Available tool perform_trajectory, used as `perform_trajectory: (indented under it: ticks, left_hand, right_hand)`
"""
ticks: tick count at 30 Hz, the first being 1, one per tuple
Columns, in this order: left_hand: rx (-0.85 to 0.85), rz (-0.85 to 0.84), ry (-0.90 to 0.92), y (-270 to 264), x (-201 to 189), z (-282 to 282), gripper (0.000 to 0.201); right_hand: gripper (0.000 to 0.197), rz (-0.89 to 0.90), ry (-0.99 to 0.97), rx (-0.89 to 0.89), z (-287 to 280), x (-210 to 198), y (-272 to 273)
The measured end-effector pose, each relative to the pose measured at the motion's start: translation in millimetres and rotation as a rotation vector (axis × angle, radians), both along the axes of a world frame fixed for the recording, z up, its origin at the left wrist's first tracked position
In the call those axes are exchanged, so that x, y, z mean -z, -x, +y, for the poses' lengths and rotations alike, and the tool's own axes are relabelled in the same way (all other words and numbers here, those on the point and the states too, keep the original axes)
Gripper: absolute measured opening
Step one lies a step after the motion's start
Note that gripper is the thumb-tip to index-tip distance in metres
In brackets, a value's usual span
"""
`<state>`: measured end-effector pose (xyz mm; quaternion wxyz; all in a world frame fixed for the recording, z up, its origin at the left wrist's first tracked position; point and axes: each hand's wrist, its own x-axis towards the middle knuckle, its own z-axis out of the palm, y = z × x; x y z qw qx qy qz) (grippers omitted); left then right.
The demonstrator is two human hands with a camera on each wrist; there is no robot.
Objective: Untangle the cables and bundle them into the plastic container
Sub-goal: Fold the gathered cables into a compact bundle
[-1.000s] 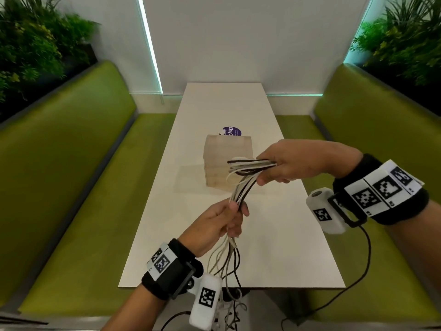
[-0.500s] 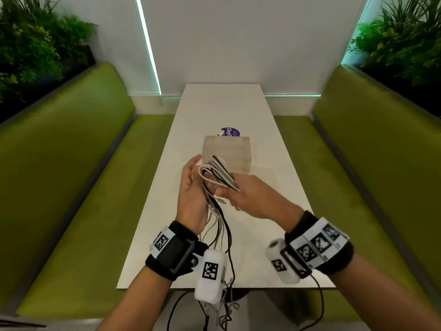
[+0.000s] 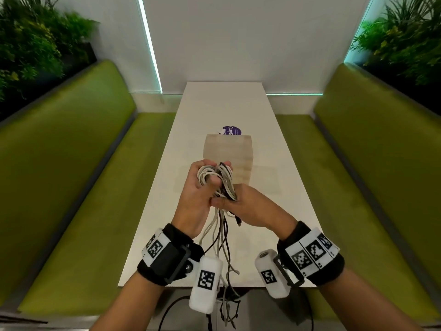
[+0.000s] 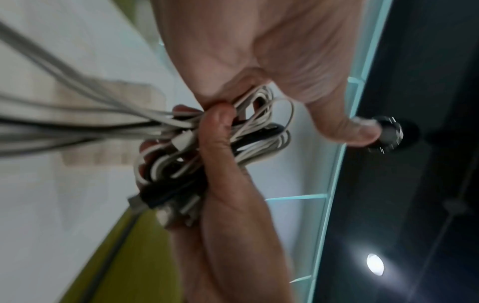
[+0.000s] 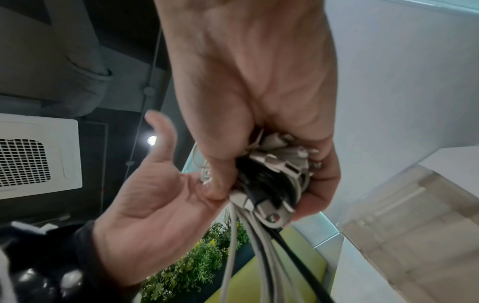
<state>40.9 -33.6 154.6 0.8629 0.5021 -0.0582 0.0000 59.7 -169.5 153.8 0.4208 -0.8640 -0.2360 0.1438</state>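
Observation:
A bunch of white and black cables (image 3: 216, 177) is looped round the fingers of my left hand (image 3: 194, 187), which grips the coil above the table. My right hand (image 3: 238, 206) pinches the same bunch just below the coil, thumb across it. In the left wrist view the loops (image 4: 261, 131) sit between both hands. In the right wrist view several plug ends (image 5: 274, 176) stick out of my right fist. The loose ends (image 3: 222, 237) hang past the table's near edge. The translucent plastic container (image 3: 228, 149) stands just beyond my hands; its inside is not visible.
The long white table (image 3: 214, 108) carries a purple round sticker (image 3: 232, 130) behind the container. Green benches run along the left (image 3: 95, 187) and right (image 3: 358, 187), with plants behind them. Black cords dangle from the wrist cameras below the table edge.
My right hand, which held the cables stretched out to the right, came back to my left hand. The bunch is now coiled round my left fingers, and both hands sit nearer to me.

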Motion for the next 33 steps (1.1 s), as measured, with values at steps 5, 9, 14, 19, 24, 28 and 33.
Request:
perform_trajectory:
  ticks: [5, 9, 14, 19, 24, 28, 33]
  left_hand:
    - [-0.133, -0.004, -0.175, -1, 2, -1, 0.043]
    - [-0.104, -0.001, -0.141, -4, 4, 4, 0.022]
    - [0.025, 0.005, -0.157, -6, 0, 6, 0.018]
    - [0.077, 0.013, -0.269, -5, 1, 3, 0.016]
    - [0.075, 0.040, -0.341, -4, 0, -2, 0.020]
    - [0.087, 0.015, -0.368, -1, 1, -4, 0.020]
    - [0.114, -0.108, -0.363, -4, 8, 6, 0.058]
  right_hand:
    - [0.038, 0.039, 0.017, 0.018, 8, 2, 7]
    - [0.038, -0.019, -0.006, 0.048, 12, 11, 7]
    - [0.009, 0.093, -0.140, -0.033, 7, 12, 10]
    - [0.021, 0.195, -0.184, -0.132, 4, 20, 12]
    - [0.038, 0.213, -0.249, -0.087, 8, 28, 19]
    - [0.038, 0.204, -0.238, -0.067, 10, 33, 22]
    - [0.032, 0.185, -0.326, -0.006, 6, 24, 21]
